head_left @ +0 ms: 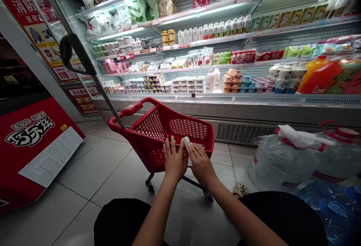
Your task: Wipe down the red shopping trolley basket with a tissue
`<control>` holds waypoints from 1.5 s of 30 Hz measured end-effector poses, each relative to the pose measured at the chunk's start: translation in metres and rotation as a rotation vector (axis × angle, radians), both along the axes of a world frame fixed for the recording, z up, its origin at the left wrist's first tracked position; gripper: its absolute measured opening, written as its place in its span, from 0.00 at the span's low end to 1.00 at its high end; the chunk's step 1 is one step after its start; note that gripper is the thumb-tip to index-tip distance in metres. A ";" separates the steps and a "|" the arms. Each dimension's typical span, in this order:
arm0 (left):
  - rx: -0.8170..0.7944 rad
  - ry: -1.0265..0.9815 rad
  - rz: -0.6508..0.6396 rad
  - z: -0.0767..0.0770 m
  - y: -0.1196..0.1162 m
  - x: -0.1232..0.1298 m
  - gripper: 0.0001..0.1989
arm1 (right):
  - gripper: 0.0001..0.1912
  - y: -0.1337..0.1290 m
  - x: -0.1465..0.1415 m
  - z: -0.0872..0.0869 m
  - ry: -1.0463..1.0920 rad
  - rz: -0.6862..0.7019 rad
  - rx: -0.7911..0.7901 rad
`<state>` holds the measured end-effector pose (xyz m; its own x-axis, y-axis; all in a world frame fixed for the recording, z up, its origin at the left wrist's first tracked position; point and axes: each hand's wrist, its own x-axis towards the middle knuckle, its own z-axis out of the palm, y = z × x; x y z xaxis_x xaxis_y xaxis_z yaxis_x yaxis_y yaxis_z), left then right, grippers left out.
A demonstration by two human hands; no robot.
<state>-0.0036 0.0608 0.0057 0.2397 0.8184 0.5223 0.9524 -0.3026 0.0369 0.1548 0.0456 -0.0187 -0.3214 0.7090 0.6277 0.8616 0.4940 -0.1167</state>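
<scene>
A red plastic shopping cart (141, 135) stands in front of my knees, side-on to me. My left hand (174, 160) lies against the cart's near wall, palm toward it and fingers stretched out near the rim. Right beside it, my right hand (200, 163) presses a white tissue (187, 141) against the same wall by the rim. The tissue pokes out past the right fingertips, and more white shows below that hand. The right thumb is mostly hidden.
A refrigerated shelf unit (169, 101) with drinks and packets runs behind the cart. A red freezer (36, 152) stands at left. Large wrapped water bottles (282, 159) and a blue water jug (332, 208) sit at right. The cart's handle (75, 54) rises at upper left.
</scene>
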 end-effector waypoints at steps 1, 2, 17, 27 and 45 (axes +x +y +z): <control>0.005 0.001 0.022 -0.002 0.001 -0.001 0.48 | 0.44 0.001 0.001 0.000 -0.005 0.016 -0.009; 0.006 0.010 0.034 -0.003 0.002 -0.003 0.49 | 0.46 0.001 0.004 -0.001 -0.005 0.030 -0.019; -0.027 0.002 -0.061 -0.008 -0.001 -0.009 0.48 | 0.56 -0.035 0.016 -0.006 -0.028 0.102 -0.001; -0.033 0.035 -0.014 -0.007 -0.005 -0.015 0.47 | 0.55 -0.042 0.035 -0.011 -0.060 0.096 -0.021; -0.018 -0.049 0.068 -0.003 0.006 -0.026 0.39 | 0.53 -0.068 0.043 -0.018 -0.138 0.254 -0.018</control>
